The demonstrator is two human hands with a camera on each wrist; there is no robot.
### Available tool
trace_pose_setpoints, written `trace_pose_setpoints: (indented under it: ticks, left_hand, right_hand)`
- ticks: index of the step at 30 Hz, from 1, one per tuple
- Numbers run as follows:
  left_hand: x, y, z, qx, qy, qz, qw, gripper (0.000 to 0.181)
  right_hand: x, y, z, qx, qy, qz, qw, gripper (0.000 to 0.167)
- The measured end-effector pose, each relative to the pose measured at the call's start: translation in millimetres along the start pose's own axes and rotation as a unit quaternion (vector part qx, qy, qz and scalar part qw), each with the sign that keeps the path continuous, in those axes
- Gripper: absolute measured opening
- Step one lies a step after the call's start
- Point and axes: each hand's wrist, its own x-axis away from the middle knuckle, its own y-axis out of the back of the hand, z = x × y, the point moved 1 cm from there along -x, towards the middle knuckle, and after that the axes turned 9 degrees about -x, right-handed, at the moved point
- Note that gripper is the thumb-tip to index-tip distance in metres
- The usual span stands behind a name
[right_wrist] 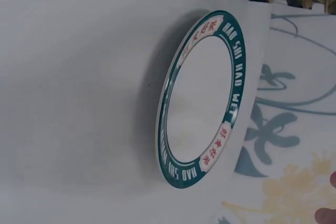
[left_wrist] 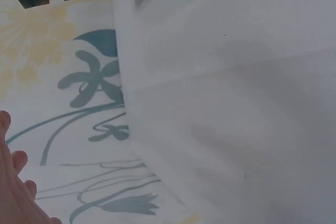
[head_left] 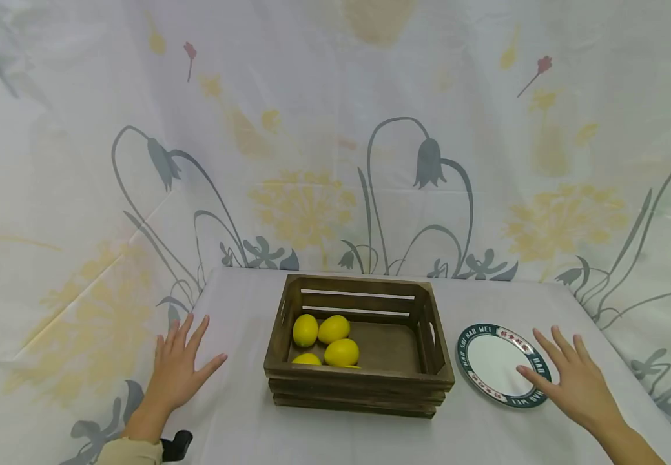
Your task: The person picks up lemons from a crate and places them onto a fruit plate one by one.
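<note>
My two hands at a white-covered table point(head_left: 236, 361), a slatted wooden crate point(head_left: 364, 382) between them; my left hand point(head_left: 174, 376) is at the left of the crate, well apart from it, its fingers straight and spread, the thumb extended toward the crate; my right hand point(head_left: 580, 387) is at the right, its fingers likewise straight and fanned apart, the thumb overlapping the right rim of a round plate point(head_left: 496, 365) in the head view; whether thumb and plate touch, I cannot tell. The crate stands upright near the middle of the table, dark brown, with a cut-out grip in its right end wall; yellow lemons point(head_left: 341, 353) lie inside in its left part, four plain to see and a sliver of another behind the front wall. The plate lies face up just beside the crate, on its right; its dark green rim bears white capitals and pale panels with red characters, around a white centre. The left wrist view shows part of my left hand at the lower left edge and a crate corner above; the right wrist view shows the plate, two of my fingertips at the edge, and another crate corner. A beige sleeve point(head_left: 130, 452) covers my left forearm; a floral cloth point(head_left: 312, 84) hangs behind.
</note>
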Motion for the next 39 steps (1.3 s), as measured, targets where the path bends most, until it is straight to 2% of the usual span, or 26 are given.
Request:
trace_pose_setpoints:
  ticks: [9,19,27,31,39]
  left_hand:
    - [-7.3,5.5,-6.5,0.068,-0.015,0.002,0.9975,0.080]
    - [-14.8,8.8,-16.1,0.151,-0.008,0.012,0.9884,0.084]
    - [-20.9,11.4,-28.5,0.180,-0.017,0.028,0.9831,0.086]
    - [-24.4,11.2,-34.3,0.190,-0.028,0.039,0.9806,0.086]
    - [-28.0,7.6,-49.7,0.232,-0.030,0.071,0.9696,0.082]
  right_hand:
    - [-6.5,5,11,-0.071,0.003,-0.008,0.9974,0.083]
    - [-13.9,9,23,-0.111,0.007,-0.023,0.9936,0.079]
    - [-20.8,11,29,-0.132,0.033,-0.051,0.9894,0.082]
    - [-24.5,10,31,-0.136,0.039,-0.052,0.9886,0.084]
    - [-28.5,11,43,-0.144,0.040,-0.046,0.9877,0.084]
